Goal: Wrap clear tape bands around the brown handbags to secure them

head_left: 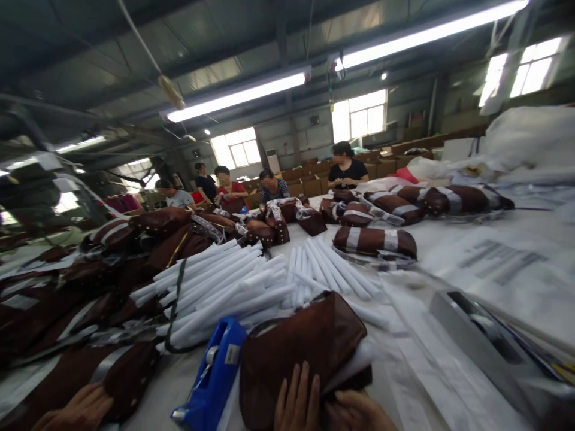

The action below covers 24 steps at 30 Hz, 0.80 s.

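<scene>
A brown leather bag (296,353) lies on the table in front of me, with white stuffing (353,365) showing at its right side. My left hand (299,401) rests on the bag's front, fingers stretched out and flat. At the bag's lower right edge, my right hand (362,413) has its fingers curled in at the dark opening; its fingertips are partly hidden. A blue tape dispenser (213,374) stands just left of the bag. Behind it is a pile of rolled white paper sticks (224,281).
Another person's hand (78,410) touches a brown bag (130,377) at lower left. A grey tape dispenser (485,335) stands at right. Wrapped brown bags (377,239) line the table's far side; several people sit or stand beyond. Plastic sheeting (498,257) covers the right.
</scene>
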Tool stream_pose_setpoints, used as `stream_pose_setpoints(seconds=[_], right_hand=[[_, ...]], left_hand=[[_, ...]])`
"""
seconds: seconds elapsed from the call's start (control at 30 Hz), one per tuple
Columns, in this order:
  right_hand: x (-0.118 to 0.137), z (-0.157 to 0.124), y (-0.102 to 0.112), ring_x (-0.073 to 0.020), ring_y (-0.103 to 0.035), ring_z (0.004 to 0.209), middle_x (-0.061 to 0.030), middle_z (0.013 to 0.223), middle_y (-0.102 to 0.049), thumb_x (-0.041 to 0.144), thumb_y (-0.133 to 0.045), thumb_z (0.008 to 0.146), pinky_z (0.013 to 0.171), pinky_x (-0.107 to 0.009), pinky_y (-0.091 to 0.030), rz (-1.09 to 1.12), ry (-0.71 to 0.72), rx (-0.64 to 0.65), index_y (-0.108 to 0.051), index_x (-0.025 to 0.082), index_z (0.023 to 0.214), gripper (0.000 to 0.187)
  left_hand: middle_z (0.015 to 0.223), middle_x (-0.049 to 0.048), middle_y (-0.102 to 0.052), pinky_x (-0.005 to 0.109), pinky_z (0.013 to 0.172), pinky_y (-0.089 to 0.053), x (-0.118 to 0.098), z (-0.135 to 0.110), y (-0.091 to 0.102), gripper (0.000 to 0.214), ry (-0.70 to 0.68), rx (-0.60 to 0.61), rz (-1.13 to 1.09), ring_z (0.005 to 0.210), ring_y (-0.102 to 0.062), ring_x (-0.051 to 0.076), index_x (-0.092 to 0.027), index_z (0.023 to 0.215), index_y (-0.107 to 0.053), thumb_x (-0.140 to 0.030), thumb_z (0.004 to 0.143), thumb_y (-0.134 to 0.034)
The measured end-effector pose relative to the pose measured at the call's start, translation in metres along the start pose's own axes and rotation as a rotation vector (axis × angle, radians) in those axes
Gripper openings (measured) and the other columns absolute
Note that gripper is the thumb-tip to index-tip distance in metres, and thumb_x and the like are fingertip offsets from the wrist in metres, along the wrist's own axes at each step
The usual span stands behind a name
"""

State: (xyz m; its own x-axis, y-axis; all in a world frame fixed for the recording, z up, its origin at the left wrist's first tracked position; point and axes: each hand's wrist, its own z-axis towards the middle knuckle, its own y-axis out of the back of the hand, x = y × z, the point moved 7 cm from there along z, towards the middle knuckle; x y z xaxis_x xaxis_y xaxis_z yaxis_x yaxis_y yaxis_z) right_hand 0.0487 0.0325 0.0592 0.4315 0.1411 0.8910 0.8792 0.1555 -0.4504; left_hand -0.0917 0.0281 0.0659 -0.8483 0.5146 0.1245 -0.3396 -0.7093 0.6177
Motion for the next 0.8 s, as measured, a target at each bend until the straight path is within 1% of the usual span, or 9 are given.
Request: stream_pose_setpoints(seconds=[0.07,0.13,0.27,0.33,0.4,0.5,0.57,0.67,0.8], right_hand=[[-0.004,-0.007,0.004,-0.0217,-0.067,0.101,-0.0015,0.090,-0.071,0.035,-0.070,0.078,0.098,-0.040,-0.054,0.181,-0.066,-0.153,-0.070,0.026,0.080,0.009],[-0.007,-0.015,0.000,-0.0174,-0.067,0.092,0.0013,0.078,-0.069,0.021,-0.078,0.061,0.104,-0.036,-0.049,0.532,-0.177,-0.306,-0.066,0.022,0.070,0.015],[0.017,-0.012,-0.015,-0.0165,-0.066,0.101,0.0027,0.093,-0.071,0.015,-0.076,0.060,0.106,-0.037,-0.046,0.641,-0.177,-0.194,-0.068,0.025,0.093,0.035],[0.027,-0.013,-0.005,-0.0210,-0.064,0.112,-0.0013,0.110,-0.071,0.021,-0.075,0.069,0.106,-0.043,-0.046,0.376,-0.146,-0.094,-0.064,0.027,0.116,0.049],[0.038,-0.018,0.022,-0.0251,-0.060,0.121,-0.0059,0.122,-0.068,0.028,-0.071,0.079,0.107,-0.049,-0.044,-0.113,-0.018,-0.050,-0.060,0.027,0.128,0.050],[0.062,-0.028,0.076,-0.0289,-0.049,0.134,-0.0106,0.135,-0.062,0.028,-0.061,0.090,0.115,-0.052,-0.035,-0.912,0.311,-0.145,-0.065,0.022,0.125,0.036],[0.071,-0.024,0.109,-0.0310,-0.042,0.139,-0.0121,0.140,-0.058,0.024,-0.058,0.092,0.118,-0.052,-0.031,-1.293,0.391,-0.236,-0.064,0.019,0.127,0.036],[0.077,0.008,0.149,-0.0321,-0.038,0.141,-0.0137,0.146,-0.052,0.025,-0.056,0.095,0.118,-0.050,-0.030,-1.629,0.297,-0.302,-0.055,0.016,0.137,0.043],[0.090,0.059,0.172,-0.0343,-0.046,0.134,-0.0177,0.136,-0.060,0.026,-0.062,0.091,0.111,-0.048,-0.037,-1.706,0.247,-0.303,-0.055,0.013,0.137,0.048]], left_hand=[[0.149,0.0108,-0.050,0.044,0.108,-0.049,-0.019,-0.004,0.000,0.074,0.014,0.105,-0.016,0.137,-0.049,0.027,-0.019,0.155,-0.029,-0.021,0.086,-0.057],[0.149,0.0144,-0.049,0.044,0.112,-0.042,-0.021,0.000,0.005,0.071,0.028,0.138,-0.009,0.137,-0.049,0.027,-0.017,0.155,-0.027,-0.021,0.090,-0.056],[0.145,0.0115,-0.055,0.037,0.109,-0.042,-0.001,0.024,0.007,0.068,0.058,0.113,-0.022,0.130,-0.056,0.023,-0.020,0.155,-0.029,-0.010,0.091,-0.050],[0.146,0.0099,-0.055,0.035,0.106,-0.045,0.010,0.034,0.006,0.073,0.090,0.131,-0.053,0.129,-0.057,0.023,-0.022,0.155,-0.027,-0.004,0.087,-0.048],[0.145,0.0081,-0.055,0.035,0.104,-0.047,0.018,0.042,0.009,0.078,0.138,0.134,-0.070,0.127,-0.059,0.023,-0.024,0.156,-0.027,-0.001,0.085,-0.049],[0.143,0.0057,-0.058,0.035,0.102,-0.048,0.025,0.048,0.016,0.078,0.211,0.116,-0.064,0.122,-0.062,0.023,-0.026,0.155,-0.029,-0.003,0.084,-0.052],[0.142,0.0052,-0.059,0.036,0.101,-0.049,0.027,0.049,0.018,0.078,0.247,0.107,-0.056,0.119,-0.064,0.024,-0.027,0.154,-0.031,-0.004,0.084,-0.054],[0.140,0.0054,-0.060,0.035,0.099,-0.051,0.027,0.050,0.018,0.077,0.285,0.091,-0.041,0.117,-0.065,0.024,-0.027,0.153,-0.035,-0.005,0.082,-0.057],[0.138,0.0057,-0.062,0.034,0.096,-0.052,0.022,0.048,0.025,0.076,0.295,0.042,0.000,0.114,-0.067,0.024,-0.027,0.153,-0.035,-0.007,0.083,-0.059]])
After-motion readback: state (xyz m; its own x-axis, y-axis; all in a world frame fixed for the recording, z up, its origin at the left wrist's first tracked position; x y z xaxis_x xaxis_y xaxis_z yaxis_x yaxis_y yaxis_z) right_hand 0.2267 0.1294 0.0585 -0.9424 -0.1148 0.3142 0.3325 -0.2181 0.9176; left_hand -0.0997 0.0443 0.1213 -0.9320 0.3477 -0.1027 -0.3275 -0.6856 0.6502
